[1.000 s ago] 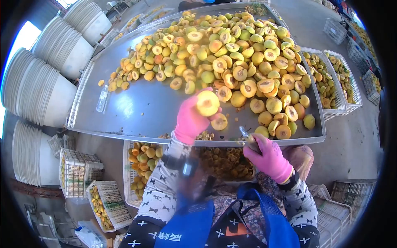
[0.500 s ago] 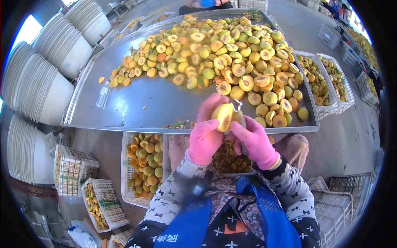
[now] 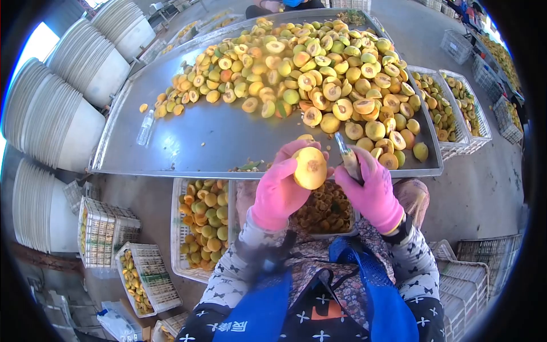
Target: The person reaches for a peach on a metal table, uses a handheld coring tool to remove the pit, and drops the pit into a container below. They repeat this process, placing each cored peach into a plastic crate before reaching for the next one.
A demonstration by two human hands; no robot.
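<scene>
Pink gloves cover both hands. My left hand [image 3: 280, 192] holds a halved yellow fruit [image 3: 310, 168], its cut face turned up toward the camera. To its right, my right hand [image 3: 369, 187] is closed round the handle of a small metal-tipped tool [image 3: 347, 157], which points up and away and stands apart from the fruit. Beyond the hands, a heap of halved fruit [image 3: 342, 109] lies on the metal table [image 3: 211, 137]. Below the hands sits a container of brown pits or scraps [image 3: 325, 214].
A crate of fruit [image 3: 208, 222] stands left of my legs. More crates [image 3: 441, 108] are right of the table, with stacked white tubs [image 3: 51, 114] at the left. A plastic bottle [image 3: 145, 128] lies on the table. Another person is partly visible beyond it.
The tool has moved away from the fruit, and my right hand has shifted right. The fruit's cut face has turned toward the camera.
</scene>
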